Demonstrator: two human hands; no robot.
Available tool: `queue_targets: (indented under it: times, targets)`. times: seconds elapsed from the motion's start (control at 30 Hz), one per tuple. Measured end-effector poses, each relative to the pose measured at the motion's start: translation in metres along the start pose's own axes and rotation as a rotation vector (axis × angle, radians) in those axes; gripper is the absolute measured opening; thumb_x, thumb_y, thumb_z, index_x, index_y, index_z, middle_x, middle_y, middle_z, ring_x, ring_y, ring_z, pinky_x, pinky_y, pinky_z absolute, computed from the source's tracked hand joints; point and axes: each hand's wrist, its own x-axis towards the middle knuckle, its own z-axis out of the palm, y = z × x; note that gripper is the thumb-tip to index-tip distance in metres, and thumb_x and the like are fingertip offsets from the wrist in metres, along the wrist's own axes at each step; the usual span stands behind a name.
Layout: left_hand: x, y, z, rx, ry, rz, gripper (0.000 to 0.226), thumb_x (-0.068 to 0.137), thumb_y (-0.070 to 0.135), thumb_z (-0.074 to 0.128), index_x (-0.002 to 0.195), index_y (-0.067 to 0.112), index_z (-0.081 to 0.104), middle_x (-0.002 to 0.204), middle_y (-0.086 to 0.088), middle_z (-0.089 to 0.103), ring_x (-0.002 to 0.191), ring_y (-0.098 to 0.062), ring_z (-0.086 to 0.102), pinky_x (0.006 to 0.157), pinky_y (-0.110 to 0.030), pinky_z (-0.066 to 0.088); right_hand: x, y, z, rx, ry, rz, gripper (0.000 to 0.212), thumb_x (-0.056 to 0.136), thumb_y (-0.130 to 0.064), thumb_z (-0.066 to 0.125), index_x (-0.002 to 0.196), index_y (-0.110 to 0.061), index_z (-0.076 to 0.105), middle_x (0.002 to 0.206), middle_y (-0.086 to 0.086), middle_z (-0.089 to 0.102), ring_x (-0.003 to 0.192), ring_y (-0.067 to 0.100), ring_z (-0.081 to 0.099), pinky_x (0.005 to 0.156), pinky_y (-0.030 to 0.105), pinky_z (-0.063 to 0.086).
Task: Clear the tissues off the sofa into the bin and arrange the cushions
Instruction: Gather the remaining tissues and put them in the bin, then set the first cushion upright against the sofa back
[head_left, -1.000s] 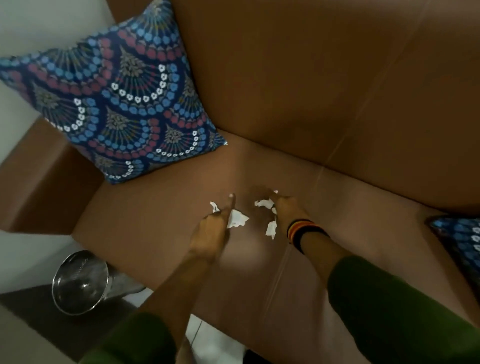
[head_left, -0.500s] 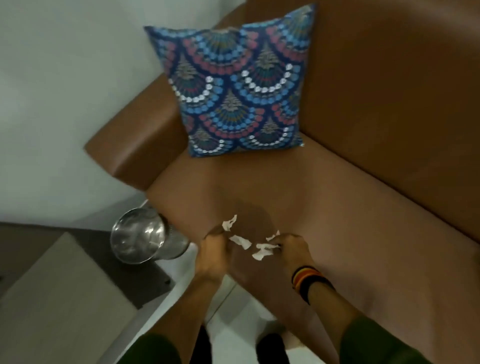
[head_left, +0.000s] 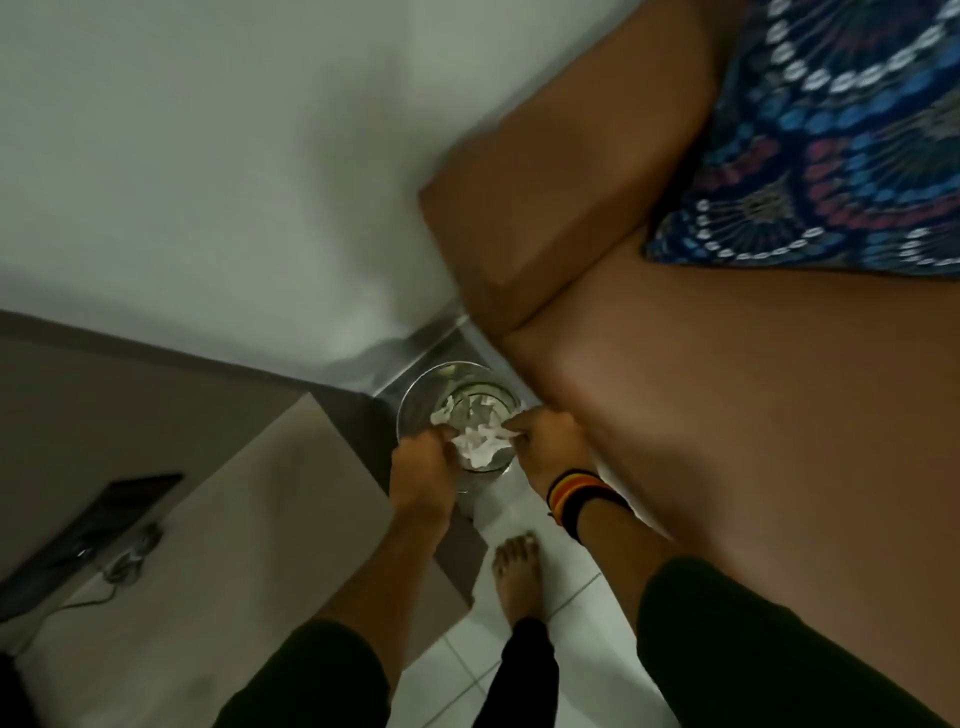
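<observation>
My left hand (head_left: 420, 464) and my right hand (head_left: 546, 441) are held together over the open top of the round shiny metal bin (head_left: 413, 402), which stands on the floor beside the sofa arm. Crumpled white tissues (head_left: 479, 444) sit between my fingertips, and both hands pinch at them. More white scraps lie lower in the bin. The brown sofa seat (head_left: 753, 415) to the right shows no tissues in its visible part. A blue patterned cushion (head_left: 831, 145) leans in the sofa's corner at the top right.
The sofa's brown armrest (head_left: 524, 218) rises just behind the bin. A beige surface (head_left: 218, 545) at the left carries a dark flat device (head_left: 98, 525) with a cable. My bare foot (head_left: 517, 571) stands on white floor tiles (head_left: 467, 670). A pale wall (head_left: 208, 156) fills the upper left.
Both hands gathered the tissue scraps off the sofa seat and carried them left and down to the bin. My view swung from the seat to the floor beside the armrest.
</observation>
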Motion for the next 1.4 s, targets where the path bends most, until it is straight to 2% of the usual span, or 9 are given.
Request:
queue_targets:
  times: [0.27,0.37,0.53,0.63,0.73,0.9,1.03,1.2,1.4]
  targets:
    - [0.047,-0.052,0.036,-0.067,-0.208,0.01,0.031,0.104,0.016,0.053,0.131,0.012,0.067,0.13,-0.015,0.069,0.121,-0.032,0.066,0.101,-0.037,0.053,0.068,0.0,0.061,-0.12,-0.186,0.055,0.053,0.097,-0.006,0.054,0.146,-0.024,0.048,0.146,0.014,0.053,0.132,0.037,0.052,0.111,0.046,0.045]
    - [0.035,-0.058,0.026,0.009,-0.199,0.12,0.035,0.106,0.022,0.05,0.139,0.02,0.059,0.129,-0.013,0.068,0.118,-0.03,0.067,0.096,-0.035,0.055,0.053,0.005,0.052,-0.189,-0.216,-0.015,0.059,0.092,-0.002,0.055,0.147,-0.021,0.046,0.148,0.011,0.052,0.133,0.034,0.052,0.11,0.044,0.044]
    - [0.009,-0.02,-0.005,0.024,-0.073,0.356,0.053,0.102,0.027,0.054,0.153,0.019,0.043,0.152,-0.012,0.053,0.139,-0.034,0.051,0.106,-0.053,0.053,-0.014,0.012,-0.007,-0.171,0.188,-0.157,0.053,0.097,-0.011,0.053,0.148,-0.024,0.044,0.157,0.0,0.042,0.137,0.019,0.049,0.11,0.023,0.038]
    - [0.001,0.043,-0.023,-0.003,-0.006,0.553,0.054,0.104,0.036,0.041,0.153,0.015,0.043,0.155,-0.01,0.051,0.143,-0.03,0.049,0.111,-0.053,0.049,-0.038,0.031,-0.061,-0.214,0.435,-0.161,0.065,0.101,-0.022,0.046,0.159,-0.023,0.017,0.168,0.003,0.011,0.155,0.024,0.012,0.123,0.043,0.025]
    - [0.006,0.126,-0.037,-0.075,-0.016,0.639,0.056,0.107,0.041,0.037,0.158,0.019,0.034,0.163,-0.005,0.04,0.145,-0.024,0.046,0.111,-0.045,0.049,-0.045,0.058,-0.129,-0.236,0.626,0.005,0.07,0.1,-0.036,0.042,0.159,-0.014,0.011,0.168,0.014,0.002,0.155,0.032,0.0,0.123,0.057,0.017]
    - [0.021,0.267,-0.047,-0.227,-0.042,0.641,0.064,0.107,0.044,0.044,0.162,0.02,0.022,0.168,-0.004,0.028,0.154,-0.022,0.029,0.126,-0.038,0.024,-0.037,0.103,-0.246,0.032,0.841,0.084,0.08,0.099,-0.052,0.042,0.159,-0.01,0.009,0.168,0.012,0.001,0.155,0.03,0.001,0.124,0.051,0.011]
    - [0.035,0.345,-0.045,-0.407,-0.054,0.615,0.073,0.102,0.059,0.043,0.162,0.03,0.015,0.166,-0.001,0.032,0.149,-0.025,0.036,0.12,-0.043,0.034,-0.025,0.128,-0.335,0.595,0.965,0.166,0.095,0.091,-0.06,0.058,0.159,-0.011,0.012,0.167,0.01,0.014,0.153,0.03,0.016,0.124,0.051,0.02]
    - [0.051,0.389,-0.033,-0.513,-0.024,0.404,0.08,0.092,0.074,0.048,0.158,0.033,0.025,0.159,-0.004,0.036,0.141,-0.031,0.043,0.114,-0.046,0.038,-0.001,0.156,-0.414,0.837,0.795,0.157,0.103,0.076,-0.074,0.065,0.156,-0.024,0.022,0.158,0.001,0.039,0.14,0.03,0.044,0.115,0.048,0.038]
    - [0.057,0.407,-0.024,-0.636,-0.087,0.471,0.078,0.087,0.075,0.058,0.153,0.039,0.036,0.155,0.006,0.048,0.139,-0.023,0.05,0.113,-0.051,0.046,0.001,0.175,-0.437,0.941,0.678,0.075,0.112,0.053,-0.071,0.084,0.144,-0.026,0.037,0.14,-0.004,0.056,0.123,0.025,0.059,0.103,0.049,0.052]
